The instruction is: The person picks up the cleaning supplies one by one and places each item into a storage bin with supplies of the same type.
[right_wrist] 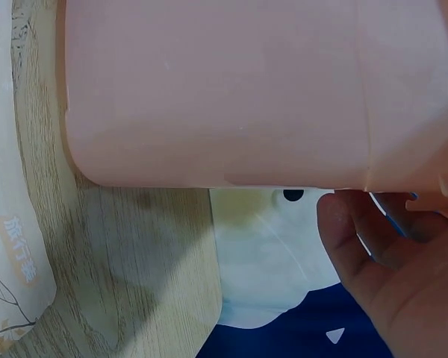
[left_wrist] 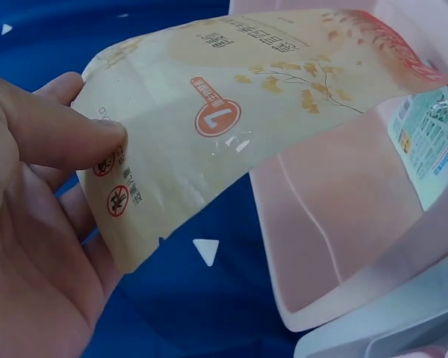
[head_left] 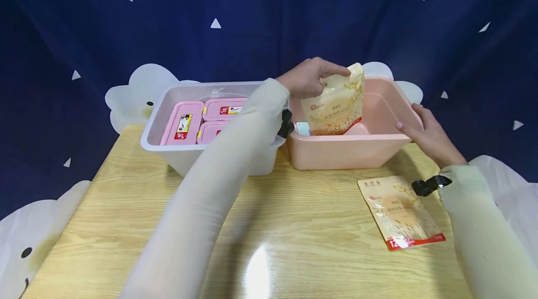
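With thumb and fingers, my left hand point(head_left: 308, 77) pinches the top end of a cream foil pouch point(head_left: 336, 105) with a red lower band. The pouch stands tilted inside the pink plastic bin point(head_left: 336, 152), its lower part behind the front wall. In the left wrist view the thumb lies over the pouch point(left_wrist: 231, 112) near its printed warning signs. My right hand point(head_left: 433, 133) holds the right rim of the bin, thumb over the edge and fingers outside. A second, similar pouch point(head_left: 399, 210) lies flat on the table before the bin.
Left of the pink bin stands a white bin point(head_left: 214, 149) with several pink-lidded packs point(head_left: 182, 124). A small pale-labelled pack point(head_left: 302, 128) sits in the pink bin's front left corner. Behind the wooden table point(head_left: 302, 243) hangs a dark blue curtain point(head_left: 269, 23).
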The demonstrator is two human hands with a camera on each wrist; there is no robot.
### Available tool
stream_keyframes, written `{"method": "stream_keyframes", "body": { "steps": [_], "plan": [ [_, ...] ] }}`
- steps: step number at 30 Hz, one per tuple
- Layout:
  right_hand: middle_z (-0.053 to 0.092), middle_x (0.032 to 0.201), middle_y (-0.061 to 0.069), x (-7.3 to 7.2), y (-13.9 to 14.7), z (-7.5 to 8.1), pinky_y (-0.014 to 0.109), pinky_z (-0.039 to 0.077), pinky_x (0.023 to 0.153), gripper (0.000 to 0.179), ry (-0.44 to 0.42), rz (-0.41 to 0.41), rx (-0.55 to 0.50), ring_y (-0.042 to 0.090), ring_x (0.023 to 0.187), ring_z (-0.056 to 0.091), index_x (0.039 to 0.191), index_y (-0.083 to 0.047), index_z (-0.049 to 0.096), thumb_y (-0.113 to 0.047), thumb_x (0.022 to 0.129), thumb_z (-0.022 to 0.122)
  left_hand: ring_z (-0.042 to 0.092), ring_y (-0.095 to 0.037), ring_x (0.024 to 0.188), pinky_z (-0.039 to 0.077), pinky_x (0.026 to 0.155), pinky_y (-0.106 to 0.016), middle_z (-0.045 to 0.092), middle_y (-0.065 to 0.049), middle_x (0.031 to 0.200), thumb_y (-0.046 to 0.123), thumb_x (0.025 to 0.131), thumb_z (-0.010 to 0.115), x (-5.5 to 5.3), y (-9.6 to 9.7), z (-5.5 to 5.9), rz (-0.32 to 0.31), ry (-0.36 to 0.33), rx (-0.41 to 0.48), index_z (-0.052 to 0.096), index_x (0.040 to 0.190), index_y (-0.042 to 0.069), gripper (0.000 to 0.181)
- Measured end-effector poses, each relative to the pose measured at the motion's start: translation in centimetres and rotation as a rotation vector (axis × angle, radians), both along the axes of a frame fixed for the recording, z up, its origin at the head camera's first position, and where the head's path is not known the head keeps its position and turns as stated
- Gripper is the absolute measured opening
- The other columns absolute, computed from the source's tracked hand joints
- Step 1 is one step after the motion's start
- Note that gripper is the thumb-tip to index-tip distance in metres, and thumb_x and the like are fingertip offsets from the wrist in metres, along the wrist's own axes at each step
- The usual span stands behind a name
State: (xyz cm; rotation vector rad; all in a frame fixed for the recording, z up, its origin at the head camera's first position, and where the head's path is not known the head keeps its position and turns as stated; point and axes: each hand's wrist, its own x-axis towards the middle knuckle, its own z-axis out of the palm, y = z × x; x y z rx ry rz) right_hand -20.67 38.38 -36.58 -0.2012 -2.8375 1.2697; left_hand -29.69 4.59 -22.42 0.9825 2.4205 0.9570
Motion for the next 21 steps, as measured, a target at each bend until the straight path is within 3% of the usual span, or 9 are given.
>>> {"method": "stream_keyframes", "body": {
  "steps": [6, 10, 15, 21],
  "plan": [
    [0.015, 0.163, 0.025, 0.2, 0.0, 0.2, 0.059, 0.029, 0.108, 0.092, 0.011, -0.005, 0.0, 0.044, 0.136, 0.029, 0.16, -0.013, 0.001, -0.049, 0.096, 0.055, 0.057, -0.007, 0.117, 0.054, 0.085, -0.017, 0.055, 0.003, 0.147, -0.019, 0.085, 0.049, -0.4, 0.4, -0.9, -0.001, -0.057, 0.048, 0.054, 0.144, 0.024, 0.073],
    [0.015, 0.163, 0.025, 0.0, -0.1, 0.4, 0.062, 0.03, 0.108, 0.093, 0.006, -0.007, 0.001, 0.044, 0.136, 0.03, 0.161, -0.014, 0.0, -0.051, 0.095, 0.055, 0.059, -0.011, 0.107, 0.052, 0.078, -0.017, 0.054, 0.0, 0.148, -0.019, 0.087, 0.044, -0.8, 0.7, -1.9, -0.014, -0.098, 0.134, 0.052, 0.145, 0.021, 0.071],
    [0.015, 0.163, 0.025, 0.2, -0.3, 0.4, 0.063, 0.031, 0.108, 0.094, -0.007, -0.007, -0.001, 0.044, 0.136, 0.03, 0.161, -0.014, 0.0, -0.052, 0.095, 0.056, 0.059, -0.012, 0.102, 0.048, 0.073, -0.018, 0.055, -0.003, 0.147, -0.02, 0.086, 0.04, -1.1, 1.1, -3.4, -0.044, -0.14, 0.168, 0.051, 0.146, 0.019, 0.072],
    [0.015, 0.164, 0.024, 0.5, -0.2, 0.5, 0.065, 0.028, 0.11, 0.093, 0.003, -0.013, -0.008, 0.044, 0.138, 0.028, 0.161, -0.015, 0.001, -0.049, 0.095, 0.057, 0.054, -0.008, 0.116, 0.046, 0.08, -0.015, 0.051, 0.0, 0.151, -0.02, 0.086, 0.04, -1.5, 1.1, -4.2, -0.057, -0.097, 0.152, 0.051, 0.146, 0.017, 0.071]
  ]
}}
